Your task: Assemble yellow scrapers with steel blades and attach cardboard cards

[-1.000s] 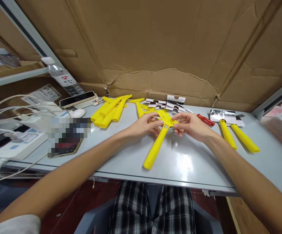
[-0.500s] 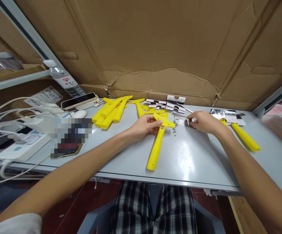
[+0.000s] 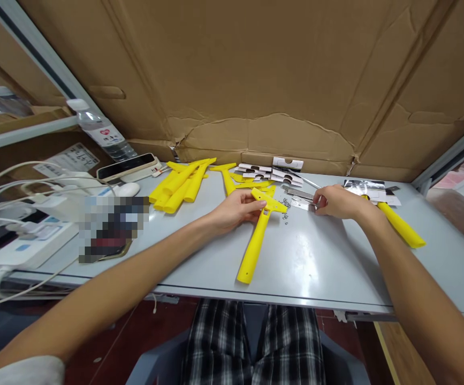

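My left hand (image 3: 238, 210) is closed on a yellow plastic scraper handle (image 3: 252, 251), gripping it near its wide T-shaped head, with the shaft slanting down toward the table's front edge. Farther right, my right hand (image 3: 333, 202) has its fingertips pinched at the right end of a small flat metal plate (image 3: 302, 203) lying on the table. Just behind that plate are more thin metal strips (image 3: 298, 193). A scatter of tiny screws (image 3: 286, 209) lies between my two hands.
More yellow handles (image 3: 183, 187) are piled at the back left. White cards with cut-outs (image 3: 287, 163) lie by the cardboard wall. A scraper with a yellow handle (image 3: 402, 224) lies at right. On the left are a power strip (image 3: 31, 243), cables, phones and a water bottle (image 3: 103, 131).
My right hand has shifted slightly right and down, and its fingers now pinch at the plate's end. The left hand still holds the yellow scraper handle. The view has moved slightly.
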`<state>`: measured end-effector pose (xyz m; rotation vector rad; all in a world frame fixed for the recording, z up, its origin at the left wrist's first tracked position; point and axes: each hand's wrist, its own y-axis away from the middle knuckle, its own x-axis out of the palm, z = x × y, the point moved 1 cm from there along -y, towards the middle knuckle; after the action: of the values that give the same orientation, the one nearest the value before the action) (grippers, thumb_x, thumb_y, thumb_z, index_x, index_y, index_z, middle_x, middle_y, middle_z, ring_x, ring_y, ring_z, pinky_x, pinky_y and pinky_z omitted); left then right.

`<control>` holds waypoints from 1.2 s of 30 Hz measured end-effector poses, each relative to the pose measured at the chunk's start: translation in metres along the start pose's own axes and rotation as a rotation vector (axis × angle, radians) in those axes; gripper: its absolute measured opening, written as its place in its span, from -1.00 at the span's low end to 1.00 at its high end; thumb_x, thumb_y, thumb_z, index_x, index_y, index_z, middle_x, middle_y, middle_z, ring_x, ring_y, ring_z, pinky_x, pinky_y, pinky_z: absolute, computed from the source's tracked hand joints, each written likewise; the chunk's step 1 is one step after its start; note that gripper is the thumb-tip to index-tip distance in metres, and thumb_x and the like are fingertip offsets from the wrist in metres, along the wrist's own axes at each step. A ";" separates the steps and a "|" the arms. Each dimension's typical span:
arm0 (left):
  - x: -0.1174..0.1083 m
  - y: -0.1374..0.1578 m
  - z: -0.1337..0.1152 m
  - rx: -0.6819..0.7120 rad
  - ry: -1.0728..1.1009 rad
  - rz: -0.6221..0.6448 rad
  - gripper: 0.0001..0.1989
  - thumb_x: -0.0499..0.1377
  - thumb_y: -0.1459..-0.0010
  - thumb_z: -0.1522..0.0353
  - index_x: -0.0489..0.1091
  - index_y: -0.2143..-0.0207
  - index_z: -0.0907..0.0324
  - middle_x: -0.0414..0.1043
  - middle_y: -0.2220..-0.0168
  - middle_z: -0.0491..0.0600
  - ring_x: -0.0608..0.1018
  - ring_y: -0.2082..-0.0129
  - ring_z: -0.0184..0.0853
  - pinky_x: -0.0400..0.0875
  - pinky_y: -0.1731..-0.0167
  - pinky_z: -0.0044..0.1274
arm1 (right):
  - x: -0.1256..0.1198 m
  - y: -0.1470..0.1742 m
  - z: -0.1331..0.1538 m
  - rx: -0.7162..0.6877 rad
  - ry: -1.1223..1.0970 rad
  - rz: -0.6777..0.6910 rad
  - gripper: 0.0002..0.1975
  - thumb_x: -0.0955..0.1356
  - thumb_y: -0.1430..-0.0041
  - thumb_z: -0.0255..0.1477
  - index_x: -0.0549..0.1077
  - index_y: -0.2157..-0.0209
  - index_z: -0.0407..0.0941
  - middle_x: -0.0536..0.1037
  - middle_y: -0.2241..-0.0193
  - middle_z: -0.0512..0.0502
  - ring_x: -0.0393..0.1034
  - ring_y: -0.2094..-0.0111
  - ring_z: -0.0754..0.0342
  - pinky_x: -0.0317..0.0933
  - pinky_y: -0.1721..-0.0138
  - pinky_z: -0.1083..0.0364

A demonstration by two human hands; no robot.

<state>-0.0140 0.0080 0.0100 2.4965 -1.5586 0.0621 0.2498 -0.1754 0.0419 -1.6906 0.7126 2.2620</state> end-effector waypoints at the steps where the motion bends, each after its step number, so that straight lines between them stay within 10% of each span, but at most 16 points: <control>1: 0.001 0.001 0.000 -0.002 0.000 0.003 -0.71 0.46 -0.12 0.27 0.56 0.18 0.26 0.62 0.20 0.06 0.62 0.29 -0.36 0.54 0.24 -0.46 | 0.001 0.000 0.000 -0.004 -0.005 0.003 -0.61 0.51 -0.08 -0.32 0.59 0.03 -0.07 0.51 0.05 -0.19 0.43 0.24 0.10 0.24 0.28 0.13; 16: 0.009 0.008 0.001 -0.034 0.007 0.079 -0.70 0.47 -0.11 0.25 0.57 0.21 0.26 0.63 0.21 0.08 0.62 0.29 -0.33 0.53 0.23 -0.44 | -0.024 0.033 0.024 -0.407 -0.570 0.283 -0.56 0.52 -0.06 -0.06 0.56 0.29 -0.16 0.47 0.42 -0.05 0.25 0.44 0.23 0.16 0.37 0.20; 30: 0.023 0.020 0.005 -0.057 0.000 0.156 -0.67 0.47 -0.11 0.24 0.59 0.17 0.26 0.64 0.21 0.09 0.64 0.29 -0.31 0.55 0.25 -0.45 | 0.002 0.021 0.043 -0.474 -0.658 0.318 -0.62 0.50 -0.16 -0.15 0.51 0.20 -0.17 0.49 0.38 -0.05 0.34 0.41 0.22 0.27 0.37 0.19; 36: 0.024 0.020 0.003 -0.031 0.003 0.164 -0.69 0.46 -0.13 0.24 0.59 0.17 0.27 0.65 0.20 0.11 0.65 0.27 -0.29 0.55 0.23 -0.42 | 0.017 0.018 0.064 -0.433 -1.259 0.151 -0.54 0.57 -0.02 -0.32 0.30 0.20 -0.13 0.49 0.24 -0.04 0.49 0.23 0.11 0.42 0.20 0.09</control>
<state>-0.0217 -0.0224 0.0137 2.3397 -1.7467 0.0648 0.1825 -0.1599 0.0437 -0.0232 0.0280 3.0178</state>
